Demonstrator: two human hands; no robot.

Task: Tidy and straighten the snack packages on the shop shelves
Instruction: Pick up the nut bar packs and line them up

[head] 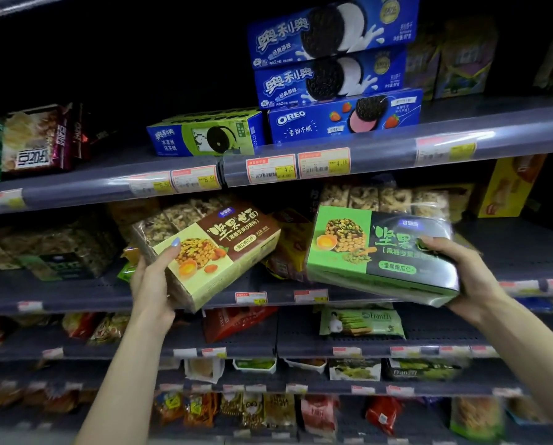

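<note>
Brown-cream snack pkg (217,252) tilted, gripped by left hand (155,277) w/ thumb curled over front, in front of mid shelf (76,293). Green-black pkg (381,255) clasped by right hand (471,277). 3 blue Oreo boxes (333,56) stacked above.

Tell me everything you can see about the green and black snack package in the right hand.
The green and black snack package is a flat rectangular pack in glossy clear wrap. Its left part is bright green with a picture of a nut-topped square and an egg; its right part is black with green Chinese lettering. It is tilted, right end lower, in front of the second shelf. The right hand grips its right end, thumb on the face.
</note>
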